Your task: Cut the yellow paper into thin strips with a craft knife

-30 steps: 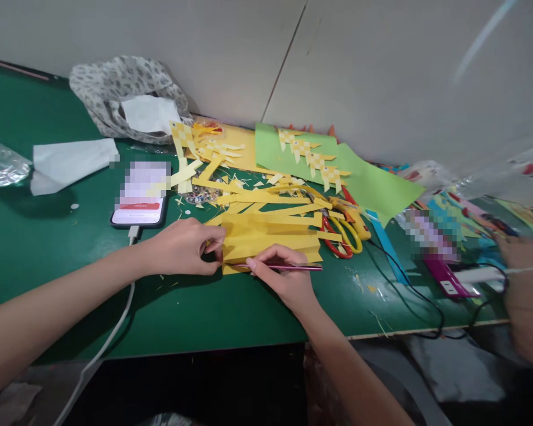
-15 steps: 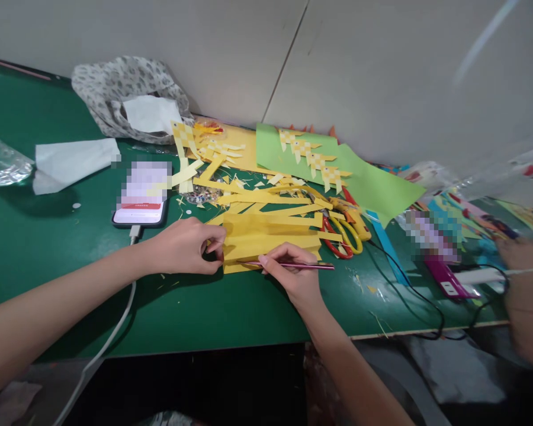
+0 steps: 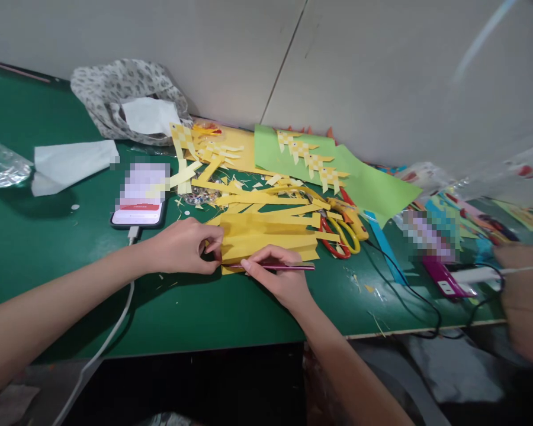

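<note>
A folded yellow paper (image 3: 266,236) lies on the green table in front of me. At its left edge my left hand (image 3: 190,245) pinches the paper between thumb and fingers. My right hand (image 3: 279,272) grips a slim dark-pink pen-like tool (image 3: 295,267), whose tip points left along the paper's near edge, close to my left fingertips. Yellow strips (image 3: 270,201) and small scraps lie just behind the paper. To its right are scissors (image 3: 337,236) with red and yellow handles.
A phone (image 3: 140,195) with a white cable (image 3: 115,331) lies left. Behind are a patterned cloth bag (image 3: 124,89), green sheets (image 3: 382,183) and woven paper fish (image 3: 308,157). A magenta power bank (image 3: 444,278), black cable and another person's arm (image 3: 524,296) are at right.
My right hand has slid left along the paper with the tool, bringing its tip near my left fingertips. My left hand has stayed at the paper's left edge.
</note>
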Demonstrator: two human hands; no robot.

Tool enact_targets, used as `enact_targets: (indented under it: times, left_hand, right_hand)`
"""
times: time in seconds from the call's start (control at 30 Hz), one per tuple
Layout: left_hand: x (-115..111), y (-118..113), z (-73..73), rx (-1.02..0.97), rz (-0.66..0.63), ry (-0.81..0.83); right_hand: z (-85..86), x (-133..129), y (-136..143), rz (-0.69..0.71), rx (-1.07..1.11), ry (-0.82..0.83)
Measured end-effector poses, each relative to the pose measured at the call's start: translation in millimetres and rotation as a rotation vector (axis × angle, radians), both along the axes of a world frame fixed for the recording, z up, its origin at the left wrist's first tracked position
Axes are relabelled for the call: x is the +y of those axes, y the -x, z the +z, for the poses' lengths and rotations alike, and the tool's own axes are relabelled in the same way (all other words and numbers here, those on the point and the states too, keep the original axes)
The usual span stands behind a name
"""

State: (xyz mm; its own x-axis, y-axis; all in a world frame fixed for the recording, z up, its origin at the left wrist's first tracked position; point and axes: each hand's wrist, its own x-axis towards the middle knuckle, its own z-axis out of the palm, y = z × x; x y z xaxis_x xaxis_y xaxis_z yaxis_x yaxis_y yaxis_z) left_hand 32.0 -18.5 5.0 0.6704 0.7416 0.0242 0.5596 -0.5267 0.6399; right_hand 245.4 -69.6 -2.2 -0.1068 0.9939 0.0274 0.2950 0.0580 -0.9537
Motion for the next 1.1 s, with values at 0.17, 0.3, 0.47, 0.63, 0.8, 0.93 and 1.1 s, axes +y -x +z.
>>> enact_targets:
  times: [0.17, 0.3, 0.47, 0.63, 0.8, 0.93, 1.1]
  left_hand:
    - [0, 0, -1.2, -0.008, -0.007, -0.005]
    - [0, 1, -1.9, -0.002, -0.011, -0.009]
    - [1, 1, -1.7, -0.01, -0.018, 0.004]
    - [1, 1, -1.0, 0.011, -0.009, 0.016]
    - [1, 1, -2.1, -0.016, -0.015, 0.025]
    - [1, 3, -4.9, -0.024, -0.021, 0.041]
    - [1, 3, -7.1, -0.033, -0.025, 0.072]
  right_hand:
    - [-1.2, 0, -1, -0.024, 0.037, 0.005]
    - [-1.1, 0, 0, -0.017, 0.039, 0.023]
    - [-0.9, 0, -8, -0.026, 0.058, 0.027]
    - [-3.9, 3, -25, -0.061, 0.088, 0.023]
    - [-5.8, 8, -39, -0.05, 0.06, -0.002]
    - [-2.6, 9, -48, -0.07, 0.053, 0.01]
    - [-1.8, 10, -58, -0.092, 0.082, 0.007]
